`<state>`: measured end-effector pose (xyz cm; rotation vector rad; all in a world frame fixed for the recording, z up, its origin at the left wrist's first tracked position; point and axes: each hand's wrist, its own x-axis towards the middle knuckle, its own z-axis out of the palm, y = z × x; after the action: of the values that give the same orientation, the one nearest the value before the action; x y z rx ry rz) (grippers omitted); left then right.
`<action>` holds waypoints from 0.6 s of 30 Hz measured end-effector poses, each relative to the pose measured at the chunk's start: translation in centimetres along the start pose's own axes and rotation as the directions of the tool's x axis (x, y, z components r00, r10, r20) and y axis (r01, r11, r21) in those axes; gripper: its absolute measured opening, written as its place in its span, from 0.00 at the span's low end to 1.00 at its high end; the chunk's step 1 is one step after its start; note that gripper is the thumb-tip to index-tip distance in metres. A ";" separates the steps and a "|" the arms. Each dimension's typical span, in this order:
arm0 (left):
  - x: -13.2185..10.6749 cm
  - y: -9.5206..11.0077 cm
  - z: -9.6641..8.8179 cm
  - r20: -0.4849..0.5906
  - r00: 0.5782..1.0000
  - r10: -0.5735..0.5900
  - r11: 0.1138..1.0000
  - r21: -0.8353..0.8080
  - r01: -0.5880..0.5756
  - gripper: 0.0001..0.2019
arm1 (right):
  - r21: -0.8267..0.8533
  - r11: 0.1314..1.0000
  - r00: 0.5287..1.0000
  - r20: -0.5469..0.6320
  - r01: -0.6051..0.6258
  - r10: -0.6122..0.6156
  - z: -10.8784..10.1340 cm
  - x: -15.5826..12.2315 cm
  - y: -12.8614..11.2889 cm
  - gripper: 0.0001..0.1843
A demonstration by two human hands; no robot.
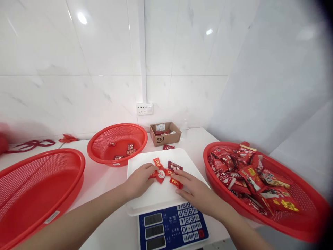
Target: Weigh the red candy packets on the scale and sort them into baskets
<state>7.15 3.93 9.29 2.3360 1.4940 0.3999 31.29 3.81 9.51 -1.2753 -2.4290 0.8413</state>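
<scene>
Several small wrapped candies (161, 174), red with one dark maroon candy (174, 166), lie in a loose cluster on the white pan (151, 198) of a weighing scale. From the left, my left hand (140, 180) has its fingers and thumb curled round a red-wrapped candy (153, 174) at the cluster's edge. My right hand (194, 189) comes in from the right, its fingers and thumb bent loosely about another red candy (176, 182). Both hands rest low over the pan. Below it, the scale's blue keypad panel (173, 225) shows displays too dim to read.
A red basket (208, 163) heaped with wrapped snacks stands at right. Another red basket (91, 158) behind the pan holds several packets; a third basket (82, 170) sits at left. Behind are a small cardboard box (168, 139), a red packet (168, 147) and red ribbon (33, 143).
</scene>
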 end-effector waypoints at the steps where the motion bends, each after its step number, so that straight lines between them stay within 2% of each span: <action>1: -0.1 -0.2 -0.1 -0.012 1.000 -0.009 1.000 0.010 0.009 0.17 | -0.007 1.000 1.000 -0.002 0.005 -0.005 0.3 -0.2 -0.1 0.26; 4: -0.7 -1.4 -1.0 -0.055 0.996 -0.069 0.995 0.069 0.073 0.21 | -0.018 0.999 0.999 -0.039 0.030 -0.031 1.3 -0.5 0.3 0.25; 7: -1.6 -4.1 -2.9 -0.074 0.982 -0.173 0.973 0.142 0.183 0.22 | -0.044 0.999 0.997 -0.073 0.018 -0.022 2.1 -0.6 1.2 0.26; 10: -2.9 -7.9 -5.4 -0.031 0.956 -0.291 0.935 0.202 0.291 0.24 | -0.057 0.998 0.993 -0.120 0.005 -0.012 2.8 -0.4 2.0 0.26; 13: -4.3 -11.4 -7.8 0.029 0.930 -0.367 0.899 0.269 0.346 0.21 | -0.074 0.997 0.985 -0.173 0.012 -0.025 3.2 -0.2 2.4 0.25; 15: -5.0 -13.0 -8.8 0.037 0.913 -0.405 0.871 0.319 0.374 0.21 | -0.092 0.996 0.979 -0.203 0.014 -0.033 3.4 -0.1 2.6 0.24; 18: -5.6 -14.2 -9.3 0.025 0.887 -0.460 0.826 0.378 0.418 0.23 | -0.129 0.992 0.974 -0.221 0.010 -0.039 3.6 0.0 2.9 0.24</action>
<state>-10.52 5.53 11.35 2.1090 2.1226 -0.1468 31.45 3.71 4.88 -1.3039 -2.3436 0.5118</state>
